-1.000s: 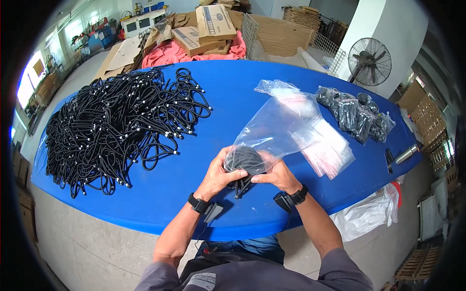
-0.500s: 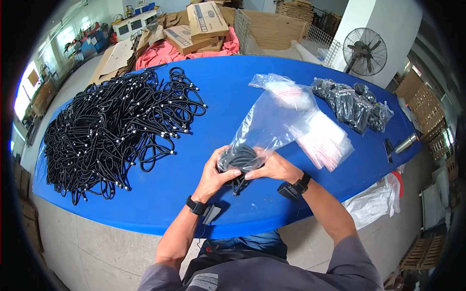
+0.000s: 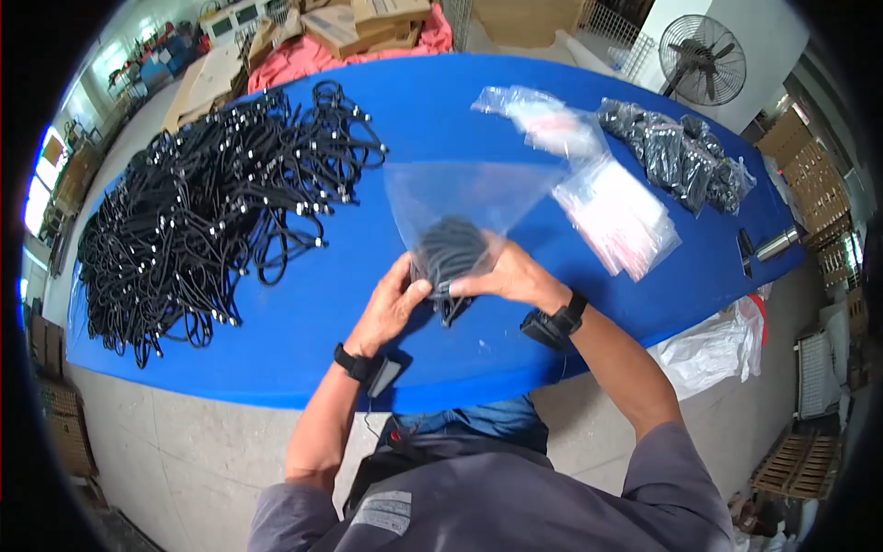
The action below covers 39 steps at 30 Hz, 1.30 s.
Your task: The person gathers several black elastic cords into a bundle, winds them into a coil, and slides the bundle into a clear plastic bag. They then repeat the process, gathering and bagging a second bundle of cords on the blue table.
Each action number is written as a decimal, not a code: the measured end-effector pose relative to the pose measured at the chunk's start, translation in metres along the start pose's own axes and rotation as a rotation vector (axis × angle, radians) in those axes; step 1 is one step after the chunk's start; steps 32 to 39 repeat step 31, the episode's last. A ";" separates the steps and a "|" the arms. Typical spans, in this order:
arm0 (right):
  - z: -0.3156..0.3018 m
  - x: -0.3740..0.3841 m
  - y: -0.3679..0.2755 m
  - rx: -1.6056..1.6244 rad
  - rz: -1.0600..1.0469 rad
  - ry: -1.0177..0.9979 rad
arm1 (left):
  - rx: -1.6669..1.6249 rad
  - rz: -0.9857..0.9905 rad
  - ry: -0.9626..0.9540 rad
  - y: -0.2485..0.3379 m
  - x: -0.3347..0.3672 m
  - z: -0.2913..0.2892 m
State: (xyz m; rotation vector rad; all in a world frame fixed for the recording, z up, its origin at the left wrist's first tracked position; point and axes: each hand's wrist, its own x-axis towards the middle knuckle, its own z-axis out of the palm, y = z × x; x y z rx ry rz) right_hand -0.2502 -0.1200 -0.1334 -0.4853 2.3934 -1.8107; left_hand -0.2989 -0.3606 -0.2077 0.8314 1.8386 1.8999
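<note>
A bundle of black elastic cords [image 3: 451, 248] sits mostly inside a clear plastic bag [image 3: 474, 189], in front of me above the blue table. Its lower end pokes out below the bag's mouth. My left hand [image 3: 388, 302] is closed on the bag's left edge by the mouth, thumb pressed in. On the other side, my right hand [image 3: 517, 276] grips the bag and the cords, its thumb across the bundle's front. Some fingers of both hands are hidden behind the bag. The bag's wide far end spreads out flat, away from me.
A big heap of black cords with pale metal ends [image 3: 202, 212] covers the table's left. Flat clear bags [image 3: 616, 216] lie right of centre, filled bags [image 3: 681, 161] beyond them. A metal cylinder [image 3: 777, 244] stands near the blue table's [image 3: 303, 368] right edge. A fan [image 3: 704, 60] is behind.
The bag has swung from pointing up and right to standing more upright over the cords, apart from the flat stack. The cords sit deeper in it. The whole view has tilted down.
</note>
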 end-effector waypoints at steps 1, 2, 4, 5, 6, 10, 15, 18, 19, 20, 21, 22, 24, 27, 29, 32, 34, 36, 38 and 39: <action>-0.004 0.001 0.006 -0.011 0.091 -0.023 | 0.024 -0.051 -0.066 -0.002 -0.002 -0.002; -0.007 0.002 0.012 -0.023 0.180 -0.046 | 0.015 -0.069 -0.061 -0.004 -0.007 -0.001; -0.005 0.001 0.021 -0.041 0.261 -0.073 | 0.178 -0.026 -0.139 -0.005 -0.006 -0.005; -0.001 -0.001 0.023 -0.005 0.208 -0.064 | 0.267 0.008 -0.178 -0.003 0.000 -0.009; 0.004 -0.006 0.026 0.028 0.157 -0.051 | 0.269 0.017 -0.179 0.001 0.004 -0.007; 0.009 -0.007 0.044 0.087 0.116 -0.004 | 0.148 0.083 0.096 0.017 0.012 0.012; 0.010 -0.012 0.043 -0.034 0.024 -0.024 | -0.059 -0.060 -0.110 -0.001 0.017 0.013; 0.021 -0.013 0.042 -0.138 -0.088 0.050 | 0.048 -0.047 -0.170 -0.010 0.017 0.011; 0.021 -0.013 0.042 -0.153 -0.102 0.057 | 0.114 -0.036 -0.194 -0.010 0.017 0.014; 0.020 -0.012 0.046 -0.094 -0.105 0.077 | 0.120 -0.018 -0.198 -0.009 0.021 0.016; 0.022 -0.011 0.046 -0.026 -0.103 0.091 | 0.096 -0.040 -0.150 -0.010 0.021 0.017; 0.024 -0.010 0.046 0.045 -0.098 0.104 | 0.070 -0.065 -0.103 -0.011 0.021 0.018; 0.020 -0.005 0.038 0.015 0.082 0.049 | 0.042 -0.100 -0.055 -0.008 0.018 0.017; 0.008 0.008 0.019 -0.035 0.461 -0.077 | -0.490 -0.553 0.112 0.011 0.030 0.005; 0.004 0.013 0.014 0.019 0.617 -0.058 | -0.511 -0.592 0.112 0.020 0.027 0.002; 0.005 0.015 0.016 0.053 0.701 -0.052 | -0.540 -0.633 0.097 0.031 0.026 -0.004; 0.005 0.015 0.016 0.053 0.701 -0.052 | -0.540 -0.633 0.097 0.031 0.026 -0.004; 0.005 0.015 0.016 0.053 0.701 -0.052 | -0.540 -0.633 0.097 0.031 0.026 -0.004; 0.005 0.015 0.016 0.053 0.701 -0.052 | -0.540 -0.633 0.097 0.031 0.026 -0.004; 0.005 0.015 0.016 0.053 0.701 -0.052 | -0.540 -0.633 0.097 0.031 0.026 -0.004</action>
